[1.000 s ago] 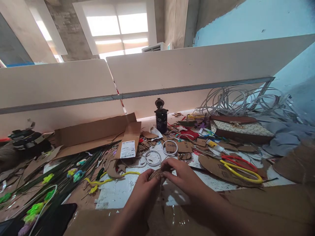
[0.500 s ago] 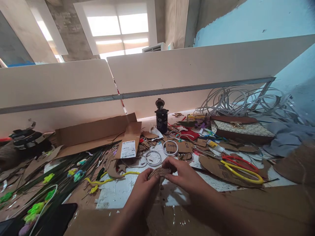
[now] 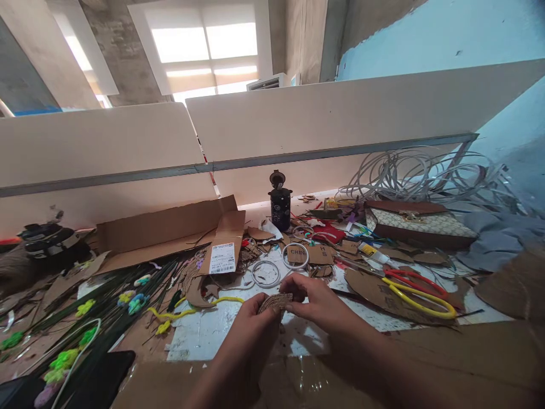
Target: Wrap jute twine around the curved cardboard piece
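Between my two hands is a small curved piece of brown, ribbed cardboard (image 3: 276,301), held just above the front of the worktable. My left hand (image 3: 251,321) grips its left end, the thumb lying along the near side. At its right end, my right hand (image 3: 309,298) pinches it between thumb and fingers. The underside of the piece is hidden by my hands. Just beyond my fingers lie two white rings (image 3: 265,274), one overlapping printed cardboard scraps (image 3: 321,254). A yellow fuzzy stem (image 3: 227,299) runs along the table left of my hands.
Scissors with red and yellow handles (image 3: 419,298) lie on cardboard at the right. Behind stand a black bottle with its lid up (image 3: 280,210), a patterned handbag (image 3: 419,224) and coiled pale tubing (image 3: 400,173). A bent cardboard box (image 3: 157,230) and fuzzy flowers (image 3: 137,304) are at left.
The curved cardboard piece has tilted slightly and shifted a little within my fingers. Both hands stay almost in the same place, and the things on the table are unmoved.
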Tool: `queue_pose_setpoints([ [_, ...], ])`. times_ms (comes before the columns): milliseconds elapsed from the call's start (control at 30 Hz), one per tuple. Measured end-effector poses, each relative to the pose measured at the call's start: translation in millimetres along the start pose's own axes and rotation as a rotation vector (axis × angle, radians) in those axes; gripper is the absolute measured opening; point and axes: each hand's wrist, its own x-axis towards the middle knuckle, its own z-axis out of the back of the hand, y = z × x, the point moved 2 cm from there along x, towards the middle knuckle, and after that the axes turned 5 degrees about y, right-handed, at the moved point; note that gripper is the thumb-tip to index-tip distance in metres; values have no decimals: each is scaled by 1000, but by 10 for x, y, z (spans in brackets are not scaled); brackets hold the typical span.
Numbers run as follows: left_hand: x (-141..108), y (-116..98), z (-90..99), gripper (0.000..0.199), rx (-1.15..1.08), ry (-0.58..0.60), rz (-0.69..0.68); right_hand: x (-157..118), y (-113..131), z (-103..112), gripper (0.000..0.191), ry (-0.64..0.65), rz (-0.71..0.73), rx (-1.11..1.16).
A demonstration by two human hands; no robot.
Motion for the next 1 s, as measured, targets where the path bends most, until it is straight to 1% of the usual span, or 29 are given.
queue_pose_setpoints([
  [100, 8, 44, 20, 22, 27, 22, 23, 1, -14, -22, 24, 7, 7, 6],
  [200, 23, 62, 54, 23, 71, 45, 19, -1, 2, -10, 21, 18, -3, 50],
  [267, 34, 58, 76, 21, 64, 52, -3, -2, 9, 15, 19, 10, -23, 81],
  [367, 43, 47, 94, 16, 45, 41, 0, 2, -26, 31, 18, 3, -50, 78],
  [467, 33, 28, 78, 15, 3, 24, 14, 14, -111, -4, 19, 26, -53, 81],
  [567, 12, -6, 40, 17, -47, 18, 20, 24, -186, -45, 18, 50, -75, 66],
  [633, 0, -28, 20, 20, -37, 21, 40, 25, -200, -55, 17, 64, -92, 51],
  [767, -4, -31, 11, 23, 53, 33, 92, 20, -153, -47, 16, 92, -93, 59],
  [900, 20, 32, 50, 21, 69, 40, 60, 13, -89, -33, 16, 99, -88, 87],
  [1000, 43, 81, 95, 19, 63, 45, 25, 8, -68, -32, 12, 100, -115, 130],
])
